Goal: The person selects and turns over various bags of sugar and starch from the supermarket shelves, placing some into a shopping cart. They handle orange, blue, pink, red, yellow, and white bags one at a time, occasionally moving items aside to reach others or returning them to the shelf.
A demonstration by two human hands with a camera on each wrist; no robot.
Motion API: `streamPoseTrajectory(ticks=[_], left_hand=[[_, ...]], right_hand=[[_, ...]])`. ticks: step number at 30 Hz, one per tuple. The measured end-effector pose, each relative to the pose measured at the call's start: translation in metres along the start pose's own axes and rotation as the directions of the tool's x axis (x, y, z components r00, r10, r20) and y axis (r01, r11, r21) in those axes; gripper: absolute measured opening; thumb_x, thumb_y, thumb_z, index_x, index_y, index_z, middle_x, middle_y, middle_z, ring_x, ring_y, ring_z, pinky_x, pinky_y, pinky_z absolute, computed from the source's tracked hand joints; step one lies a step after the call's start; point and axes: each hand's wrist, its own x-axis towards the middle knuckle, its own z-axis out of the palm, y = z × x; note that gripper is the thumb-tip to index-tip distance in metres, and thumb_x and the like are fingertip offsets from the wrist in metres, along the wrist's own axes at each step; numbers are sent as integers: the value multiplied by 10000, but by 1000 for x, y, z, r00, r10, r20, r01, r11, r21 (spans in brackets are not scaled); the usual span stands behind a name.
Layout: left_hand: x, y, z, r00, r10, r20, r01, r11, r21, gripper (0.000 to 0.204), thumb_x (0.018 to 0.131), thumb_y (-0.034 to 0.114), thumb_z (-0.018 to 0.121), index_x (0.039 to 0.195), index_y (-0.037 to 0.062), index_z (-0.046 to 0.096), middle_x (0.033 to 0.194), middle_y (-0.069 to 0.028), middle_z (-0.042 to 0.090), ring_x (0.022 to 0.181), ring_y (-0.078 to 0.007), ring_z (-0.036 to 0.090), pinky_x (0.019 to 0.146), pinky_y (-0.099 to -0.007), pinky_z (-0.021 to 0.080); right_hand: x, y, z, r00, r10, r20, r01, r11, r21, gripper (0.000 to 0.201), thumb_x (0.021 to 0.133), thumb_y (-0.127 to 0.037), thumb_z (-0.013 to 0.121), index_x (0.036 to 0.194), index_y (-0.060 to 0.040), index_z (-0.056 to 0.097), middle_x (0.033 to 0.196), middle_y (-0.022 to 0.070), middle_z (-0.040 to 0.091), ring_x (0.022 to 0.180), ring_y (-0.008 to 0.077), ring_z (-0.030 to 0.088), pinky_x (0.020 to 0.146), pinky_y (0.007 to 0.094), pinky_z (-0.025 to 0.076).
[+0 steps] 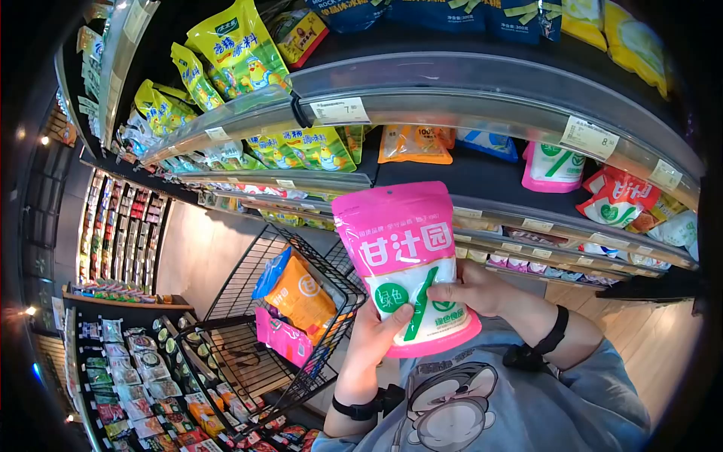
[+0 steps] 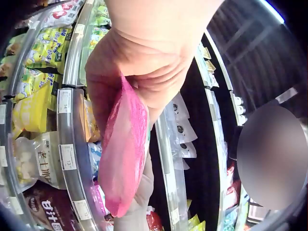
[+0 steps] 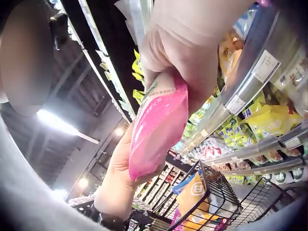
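Observation:
Both hands hold a pink-and-white pouch [image 1: 407,264] upright in front of the chest, its printed front with green marks facing the head camera. The left hand [image 1: 378,325] grips its lower left side, thumb across the front. On the lower right side the right hand [image 1: 478,290] grips it, thumb also on the front. The left wrist view shows the pouch's pink bottom [image 2: 124,159] between the two hands. From the right wrist, the pink bottom [image 3: 159,130] appears below the right hand, with the left hand [image 3: 120,166] at the far side.
A black wire cart [image 1: 248,301] stands to the left, holding an orange-and-blue bag [image 1: 301,294] and a pink packet [image 1: 282,335]. Curved shelves [image 1: 482,90] ahead carry yellow-green seasoning bags [image 1: 237,49] and a similar pink pouch [image 1: 553,166]. Lower left is a display of packets [image 1: 143,369].

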Motion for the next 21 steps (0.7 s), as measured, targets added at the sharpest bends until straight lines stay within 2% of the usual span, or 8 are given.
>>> streamPoseTrajectory(ticks=[3, 5, 7, 11, 12, 15, 19, 21], left_hand=[[11, -6, 0, 942, 301, -151, -256, 931, 259, 567, 817, 92, 647, 1288, -10, 347, 1139, -111, 538, 1009, -154, 520, 842, -298, 445], [2, 6, 1, 872, 394, -290, -87, 708, 701, 670, 750, 189, 739, 1263, -9, 355, 1147, -134, 524, 973, -204, 541, 800, -333, 461], [-5, 17, 8, 943, 298, -150, -110, 703, 703, 787, 699, 207, 771, 1311, -4, 324, 1192, -155, 507, 1020, -246, 537, 810, -344, 453], [-6, 9, 27, 955, 283, 92, -297, 928, 224, 768, 738, 96, 747, 1338, -10, 279, 1240, -169, 485, 1117, -223, 510, 906, -353, 446], [-1, 5, 23, 997, 81, 0, -80, 987, 141, 740, 749, 23, 722, 1338, -7, 276, 1255, -153, 479, 1113, -231, 522, 911, -345, 451], [0, 10, 12, 994, 96, -56, -102, 986, -128, 591, 771, -33, 643, 1300, -19, 378, 1234, -146, 509, 1097, -247, 542, 928, -372, 451], [-8, 19, 2, 997, -71, -26, 58, 939, -338, 592, 739, -48, 625, 1289, -27, 407, 1237, -155, 516, 1101, -265, 546, 943, -385, 441], [-12, 16, 0, 996, -83, 44, 93, 932, -349, 643, 704, -40, 636, 1298, -35, 391, 1247, -164, 512, 1124, -273, 534, 958, -389, 424]], right_hand=[[4, 1, 12, 986, -124, -112, 119, 992, -49, 409, 839, -210, 651, 1170, -12, 515, 1074, 82, 617, 963, 143, 587, 848, 309, 471], [8, -2, 17, 946, -259, -193, 248, 965, -82, 417, 838, -223, 649, 1167, -4, 515, 1046, 91, 630, 934, 147, 599, 822, 315, 479], [11, -10, 22, 853, -441, -280, 252, 816, -520, 436, 832, -228, 637, 1178, 1, 503, 978, 128, 643, 876, 192, 629, 780, 332, 486], [-4, -16, 45, 900, -414, -135, 256, 753, -607, 504, 852, -315, 595, 1229, -1, 482, 991, 202, 627, 890, 268, 641, 739, 330, 496], [-17, -33, 53, 946, -298, -126, 183, 814, -552, 536, 864, -339, 583, 1269, -6, 472, 1028, 207, 625, 869, 264, 649, 693, 316, 506], [-12, -27, 46, 737, -634, 235, 550, 359, -754, 451, 875, -315, 578, 1192, 5, 550, 1130, 213, 587, 968, 246, 615, 729, 322, 505], [-22, -46, 36, 968, -247, -35, 201, 858, -473, 434, 862, -267, 610, 1177, 20, 530, 1165, 219, 553, 1031, 246, 574, 828, 334, 469], [-12, -32, 22, 720, -643, -260, 323, 642, -695, 479, 843, -237, 640, 1205, 24, 467, 1165, 201, 543, 1028, 225, 565, 870, 336, 445]])
